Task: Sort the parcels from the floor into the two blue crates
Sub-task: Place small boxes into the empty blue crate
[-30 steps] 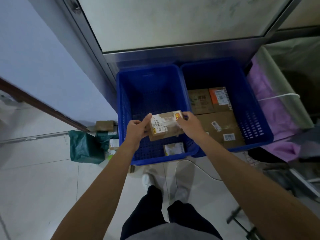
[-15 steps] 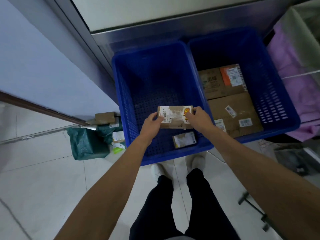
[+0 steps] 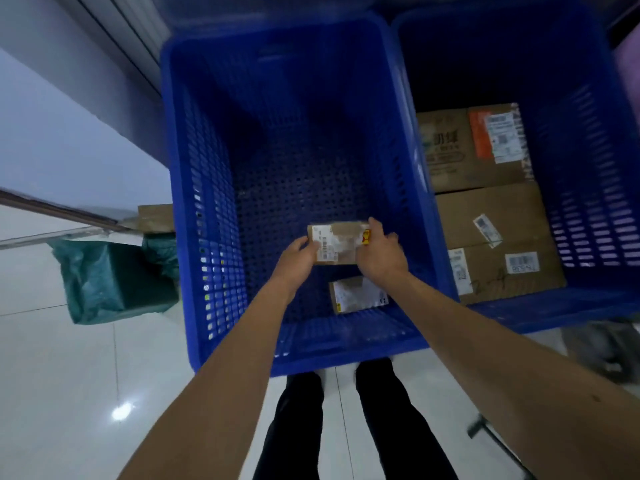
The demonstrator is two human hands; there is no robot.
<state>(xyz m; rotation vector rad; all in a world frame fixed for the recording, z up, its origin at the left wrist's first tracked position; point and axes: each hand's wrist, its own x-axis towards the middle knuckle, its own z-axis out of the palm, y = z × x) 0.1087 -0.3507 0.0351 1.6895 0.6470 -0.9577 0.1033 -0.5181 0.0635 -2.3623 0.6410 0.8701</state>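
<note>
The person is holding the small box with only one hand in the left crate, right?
No. The head view shows the left hand and right hand each gripping an end of the small box in the left crate.

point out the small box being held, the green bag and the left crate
small box [image 3: 341, 242], head view, taped top face
green bag [image 3: 114, 282], head view, front side
left crate [image 3: 346, 348], head view, near wall
</note>
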